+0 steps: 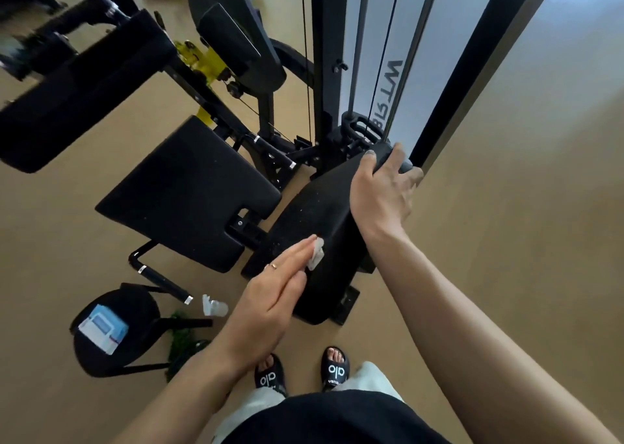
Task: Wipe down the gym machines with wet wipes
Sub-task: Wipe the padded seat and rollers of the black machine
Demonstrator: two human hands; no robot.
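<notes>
Beside the long black pad (pixel 317 227): one square seat pad (pixel 189 194) to its left, cables and a white panel (pixel 381 48) just behind its far end. On the floor (pixel 506 173) at left, one round stool (pixel 114 332) carrying one wipes pack (pixel 103 329), plus one crumpled wipe (pixel 214 307). Two sandalled feet below. Left hand (pixel 270 295) flat, fingers straight, pressing one white wipe (pixel 315 258) against the long pad's left side. Right hand (pixel 381 190) curled over the pad's far top edge, gripping. Open floor to the right.
</notes>
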